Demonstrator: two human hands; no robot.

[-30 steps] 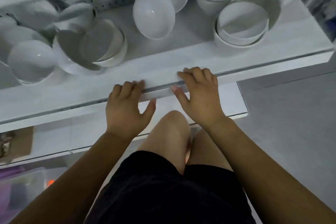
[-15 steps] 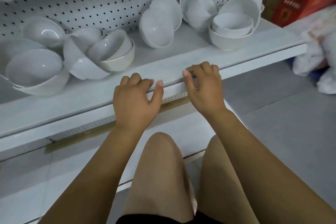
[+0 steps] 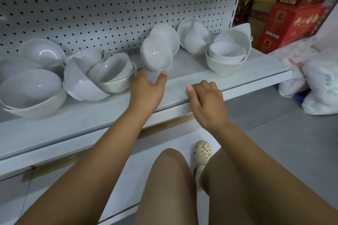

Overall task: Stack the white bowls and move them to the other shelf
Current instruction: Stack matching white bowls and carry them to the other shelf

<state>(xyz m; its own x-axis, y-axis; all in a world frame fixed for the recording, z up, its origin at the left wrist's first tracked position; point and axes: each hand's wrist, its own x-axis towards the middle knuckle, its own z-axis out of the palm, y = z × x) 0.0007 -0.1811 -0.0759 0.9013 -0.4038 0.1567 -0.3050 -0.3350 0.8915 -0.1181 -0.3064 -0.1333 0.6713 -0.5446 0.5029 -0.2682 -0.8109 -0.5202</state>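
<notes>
1. A tilted bowl is held at its lower edge between the thumb and fingers of the left hand; it stands mid-shelf on the upper shelf, leaning against a second bowl behind it.
2. The front edge of that shelf is gripped by the right hand, its fingers curled over the lip and its thumb laid on top.
3. To the right, nested bowls are seen (upright, with more tilted ones behind).
4. To the left, a jumbled cluster of bowls is seen lying at mixed angles.
5. A perforated back panel is seen behind the bowls, and a lower shelf below the hands.
6. Red boxes and white bags are seen at the far right.
</notes>
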